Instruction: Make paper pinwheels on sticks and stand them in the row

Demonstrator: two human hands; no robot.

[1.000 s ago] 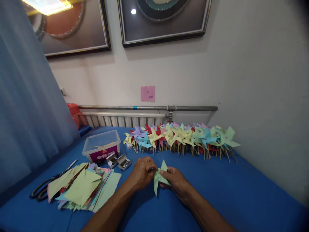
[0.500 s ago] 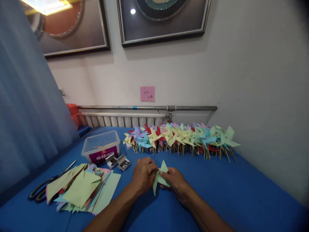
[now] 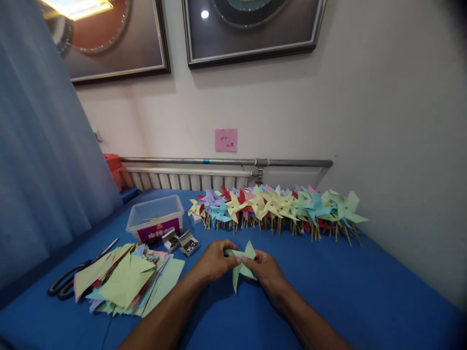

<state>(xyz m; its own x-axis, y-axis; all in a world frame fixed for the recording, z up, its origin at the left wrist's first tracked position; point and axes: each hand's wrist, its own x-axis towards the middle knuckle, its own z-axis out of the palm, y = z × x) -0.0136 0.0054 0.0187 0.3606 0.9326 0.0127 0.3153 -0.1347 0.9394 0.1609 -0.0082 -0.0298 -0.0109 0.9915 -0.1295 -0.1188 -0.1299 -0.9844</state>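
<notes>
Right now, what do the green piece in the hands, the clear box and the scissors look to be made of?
The green piece, held by the left hand and right hand, looks like thin matte paper: creased, pointed flaps. The clear box seems glossy see-through plastic. The scissors show dark handles, probably plastic, and a pale blade, likely metal.

Both forearms reach forward, left hand (image 3: 215,261) and right hand (image 3: 265,270) meeting with fingertips pinched together

Two bare forearms, no sleeves, watch or rings showing; left hand (image 3: 214,263) and right hand (image 3: 265,270) ungloved, with short nails.
</notes>
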